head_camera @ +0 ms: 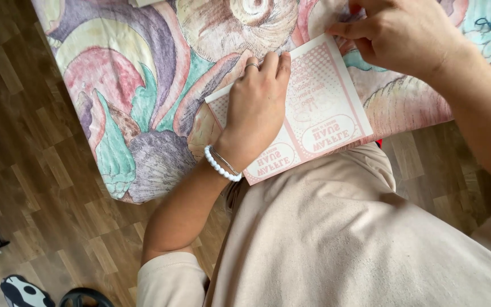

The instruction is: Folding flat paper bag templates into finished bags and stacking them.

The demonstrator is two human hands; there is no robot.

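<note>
While left hand (257,108) lies flat (fingers together) on paper (325,108) | right hand (404,34) pinches its far corner | cloth (143,85) under both

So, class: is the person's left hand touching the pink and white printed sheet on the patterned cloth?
Touching. The head view shows the left hand lying flat on the pink and white printed sheet, palm and fingers pressed on it with no gap, above the patterned cloth.

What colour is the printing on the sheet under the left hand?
Pink on white, with dotted areas and oval shapes; the head view shows the sheet beneath the left hand.
</note>
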